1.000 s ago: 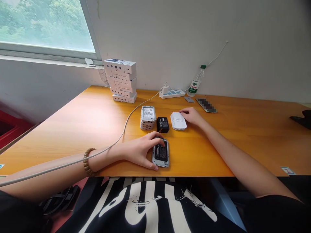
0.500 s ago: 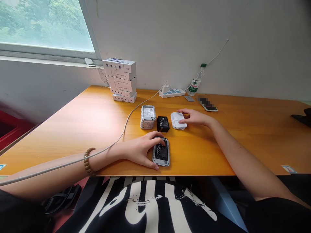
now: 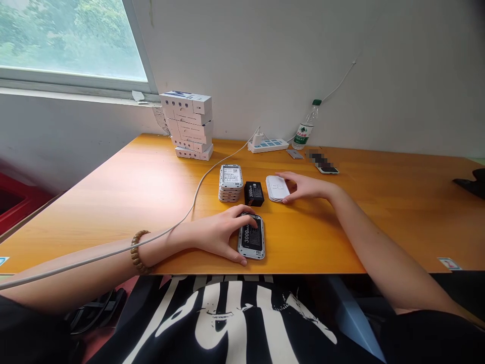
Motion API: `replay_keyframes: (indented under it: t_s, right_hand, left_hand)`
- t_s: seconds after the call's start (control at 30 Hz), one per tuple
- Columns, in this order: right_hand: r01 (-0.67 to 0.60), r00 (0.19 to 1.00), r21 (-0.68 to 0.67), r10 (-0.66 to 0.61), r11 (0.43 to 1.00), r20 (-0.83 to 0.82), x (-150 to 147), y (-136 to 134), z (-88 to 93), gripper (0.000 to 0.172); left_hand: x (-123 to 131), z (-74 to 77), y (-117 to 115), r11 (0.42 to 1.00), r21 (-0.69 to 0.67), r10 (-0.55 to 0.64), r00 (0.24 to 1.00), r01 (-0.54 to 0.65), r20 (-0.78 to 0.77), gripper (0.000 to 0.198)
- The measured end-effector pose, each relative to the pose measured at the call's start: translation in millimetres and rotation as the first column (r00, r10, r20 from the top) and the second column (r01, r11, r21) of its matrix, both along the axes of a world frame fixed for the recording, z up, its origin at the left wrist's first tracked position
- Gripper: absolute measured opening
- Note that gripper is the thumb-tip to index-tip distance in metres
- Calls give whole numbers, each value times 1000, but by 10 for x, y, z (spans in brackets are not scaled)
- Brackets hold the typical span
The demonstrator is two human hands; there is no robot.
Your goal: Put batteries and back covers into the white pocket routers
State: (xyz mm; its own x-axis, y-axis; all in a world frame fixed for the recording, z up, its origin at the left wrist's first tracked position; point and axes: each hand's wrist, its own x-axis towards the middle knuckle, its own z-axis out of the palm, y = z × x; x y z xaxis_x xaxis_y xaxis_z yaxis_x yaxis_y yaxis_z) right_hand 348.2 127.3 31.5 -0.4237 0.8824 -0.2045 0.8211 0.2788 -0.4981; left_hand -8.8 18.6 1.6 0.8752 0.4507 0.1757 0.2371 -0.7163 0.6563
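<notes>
The left hand point(image 3: 215, 237) is half-curled over an open-backed device point(image 3: 251, 237), with its fingertips on the top end and its thumb along the near edge, clasping it lightly. The device sits on the near side of a loose black battery point(image 3: 253, 194), which is the landmark here. Its white frame holds a dark battery in the back, printed "3000mAh" in white.

The loose black battery carries the same "3000" marking, with smaller print too fine to read. To its left stands a stack of white-framed devices point(image 3: 231, 183), the top one bearing a white label with a square code and tiny text. To its right lie the white covers point(image 3: 276, 188), with a small label on top that cannot be read.

The right hand point(image 3: 306, 187) is partly open, with fingers and thumb spread around the right end of the white covers. Whether it has hold of them cannot be told.

Compared with a second ago, the right hand has shifted from above the covers to their right end, while the left hand stays in place.

Well beyond the black battery, to the left, rises a pile of closed white cardboard boxes point(image 3: 186, 124) with fine, illegible print; their contents are hidden.
</notes>
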Motion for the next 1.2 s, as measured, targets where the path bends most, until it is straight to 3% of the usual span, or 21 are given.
replay_keyframes:
  t_s: [0.5, 1.2]
  right_hand:
    - [-38, 997, 8, 37, 999, 62, -57, -4, -40, 121]
    - [-63, 998, 17, 63, 998, 19, -130, 43, -160, 115]
  left_hand:
    - [-4, 4, 2, 1000, 15, -2, 1000, 2, -17, 76]
    - [-11, 5, 0, 1000, 13, -3, 1000, 3, -19, 76]
